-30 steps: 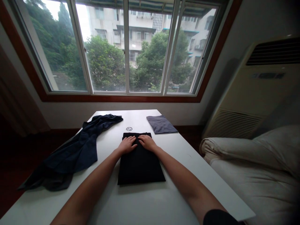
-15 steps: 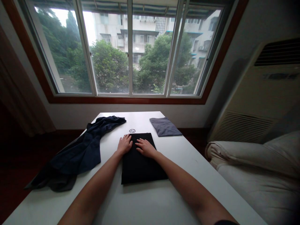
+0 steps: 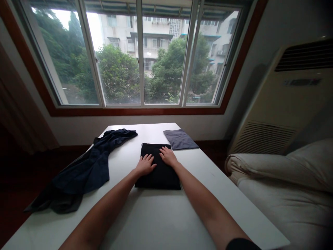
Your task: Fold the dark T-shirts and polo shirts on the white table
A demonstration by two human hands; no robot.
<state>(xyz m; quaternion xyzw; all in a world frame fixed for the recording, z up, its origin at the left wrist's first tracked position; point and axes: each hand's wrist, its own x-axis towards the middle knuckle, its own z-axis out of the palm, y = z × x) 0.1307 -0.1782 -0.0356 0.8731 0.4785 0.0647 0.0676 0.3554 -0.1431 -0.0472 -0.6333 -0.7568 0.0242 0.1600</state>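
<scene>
A folded black garment (image 3: pixel 158 178) lies flat in a neat rectangle on the white table (image 3: pixel 156 218). My left hand (image 3: pixel 146 164) rests palm down on its left part, fingers spread. Near its upper right corner lies my right hand (image 3: pixel 168 156), also flat with the fingers apart. Neither hand grips the cloth. What kind of garment it is, I cannot tell from the folded shape. Just beyond it, to the right, a folded grey cloth (image 3: pixel 180 139) lies near the table's right edge.
A crumpled dark navy garment (image 3: pixel 88 173) sprawls along the table's left side, partly over the edge. On the right stand a sofa with a pale cover (image 3: pixel 283 194) and a tall air conditioner (image 3: pixel 283 97). A wide window (image 3: pixel 140 111) spans the wall behind the table.
The black garment has slid away from me across the table, with both hands on it, and now covers most of the round mark on the tabletop. My right hand has moved toward its far right corner.
</scene>
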